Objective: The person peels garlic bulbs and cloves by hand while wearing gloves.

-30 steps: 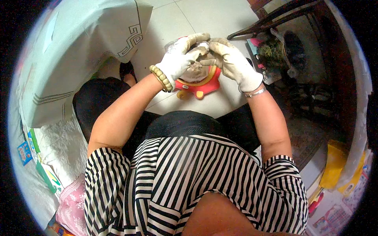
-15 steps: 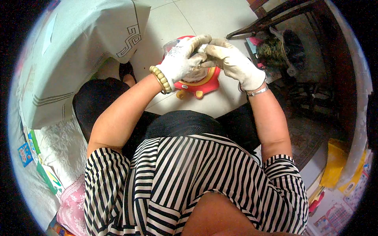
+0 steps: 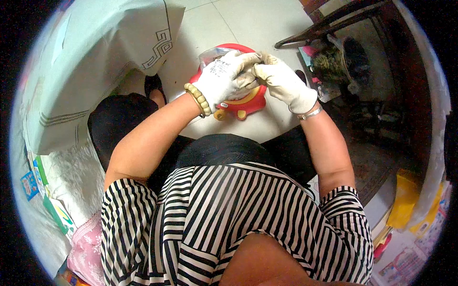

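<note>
My left hand (image 3: 229, 76), in a white work glove with dirty fingers, is closed above a red and yellow plastic stool-like thing (image 3: 253, 106). My right hand (image 3: 281, 81), gloved the same way, meets it with bent fingers pressed together. Fingertips of both hands touch; whatever is pinched between them is hidden by the gloves. Under the hands, a clear plastic bag (image 3: 210, 56) lies at the far left rim of the red thing. Some pale material shows inside its yellow ring, mostly covered by my left hand.
A pale cloth with a dark key pattern (image 3: 109, 62) hangs at the left. Light floor tiles (image 3: 205, 24) lie ahead. At the right are dark wooden furniture (image 3: 334, 21) and a yellow bag (image 3: 405, 198). A black shoe (image 3: 153, 86) shows beside the cloth.
My right hand has turned and lowered slightly, its fingers now bent closer together. My left hand has shifted a little to the right. The small white bit between the fingers no longer shows.
</note>
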The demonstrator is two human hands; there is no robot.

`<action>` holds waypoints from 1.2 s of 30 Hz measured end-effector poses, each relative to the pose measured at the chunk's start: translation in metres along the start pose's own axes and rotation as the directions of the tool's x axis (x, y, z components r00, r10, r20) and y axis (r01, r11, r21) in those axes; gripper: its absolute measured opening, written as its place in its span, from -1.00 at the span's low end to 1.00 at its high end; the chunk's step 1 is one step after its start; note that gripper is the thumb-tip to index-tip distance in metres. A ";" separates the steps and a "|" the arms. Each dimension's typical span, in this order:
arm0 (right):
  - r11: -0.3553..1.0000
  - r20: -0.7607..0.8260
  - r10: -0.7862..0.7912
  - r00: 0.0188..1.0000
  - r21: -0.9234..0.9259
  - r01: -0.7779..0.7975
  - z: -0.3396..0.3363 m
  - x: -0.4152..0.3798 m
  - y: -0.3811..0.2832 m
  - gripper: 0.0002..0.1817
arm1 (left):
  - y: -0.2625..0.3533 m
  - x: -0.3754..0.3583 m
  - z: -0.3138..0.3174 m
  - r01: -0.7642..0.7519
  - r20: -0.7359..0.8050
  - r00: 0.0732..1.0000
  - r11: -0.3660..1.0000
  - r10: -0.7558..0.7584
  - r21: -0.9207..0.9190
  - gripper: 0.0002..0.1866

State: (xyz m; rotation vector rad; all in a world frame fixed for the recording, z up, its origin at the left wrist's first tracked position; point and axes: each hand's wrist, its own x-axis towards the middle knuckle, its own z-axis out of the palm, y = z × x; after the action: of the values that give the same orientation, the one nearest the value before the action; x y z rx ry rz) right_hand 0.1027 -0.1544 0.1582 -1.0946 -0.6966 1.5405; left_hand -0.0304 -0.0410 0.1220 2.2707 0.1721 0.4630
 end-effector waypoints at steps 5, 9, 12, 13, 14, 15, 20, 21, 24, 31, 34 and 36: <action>0.992 -0.159 -0.119 0.980 0.020 0.123 0.007 0.005 0.013 -0.65 | 0.005 0.000 -0.005 -0.031 -0.033 0.999 0.999 0.032 0.030 -0.56; 0.987 -0.170 -0.139 0.976 -0.102 0.123 0.008 0.005 0.014 -0.66 | 0.009 -0.001 -0.005 0.027 -0.036 0.999 0.998 -0.025 0.060 -0.58; 0.984 -0.215 -0.178 0.960 -0.044 0.173 0.009 0.007 0.019 -0.69 | 0.007 0.001 -0.004 0.013 -0.063 0.998 1.000 -0.012 0.025 -0.59; 0.981 -0.234 -0.189 0.954 -0.085 0.174 0.006 0.010 0.022 -0.70 | 0.005 0.001 -0.002 0.013 -0.063 0.998 1.000 -0.011 0.025 -0.59; 0.977 -0.252 -0.202 0.946 -0.127 0.174 0.005 0.011 0.024 -0.72 | 0.002 0.000 0.000 0.032 -0.084 0.996 0.998 -0.036 -0.050 -0.60; 0.976 -0.251 -0.202 0.947 -0.128 0.174 0.010 0.009 0.021 -0.72 | 0.001 0.000 0.001 0.050 -0.104 0.993 0.991 -0.063 -0.126 -0.60; 0.973 -0.385 -0.094 0.918 -0.229 0.003 0.030 0.004 0.003 -0.75 | 0.012 -0.001 0.001 0.227 -0.002 0.968 0.881 -0.251 -0.416 -0.61; 0.973 -0.385 -0.094 0.918 -0.229 0.004 0.032 0.004 0.003 -0.75 | 0.010 -0.002 0.004 0.247 -0.016 0.956 0.835 -0.292 -0.492 -0.61; 0.979 -0.408 -0.127 0.904 -0.196 0.050 0.033 0.004 0.005 -0.75 | 0.005 -0.003 0.010 0.242 -0.017 0.949 0.758 -0.316 -0.605 -0.59; 0.990 -0.360 -0.125 0.925 -0.110 0.091 0.028 0.004 0.003 -0.77 | 0.018 -0.004 0.001 0.254 0.016 0.944 0.690 -0.331 -0.678 -0.55; 0.990 -0.370 -0.133 0.919 -0.098 0.104 0.021 0.006 0.010 -0.79 | 0.018 -0.004 0.003 0.253 0.031 0.941 0.638 -0.337 -0.727 -0.54; 0.990 -0.372 -0.131 0.919 -0.101 0.100 0.019 0.006 0.011 -0.80 | 0.014 -0.006 0.007 0.262 0.019 0.935 0.653 -0.355 -0.711 -0.55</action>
State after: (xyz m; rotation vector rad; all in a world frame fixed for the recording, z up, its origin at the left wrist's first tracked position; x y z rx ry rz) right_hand 0.0808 -0.1492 0.1547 -1.3413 -0.5482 1.1624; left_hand -0.0332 -0.0566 0.1263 1.4083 0.3724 0.3935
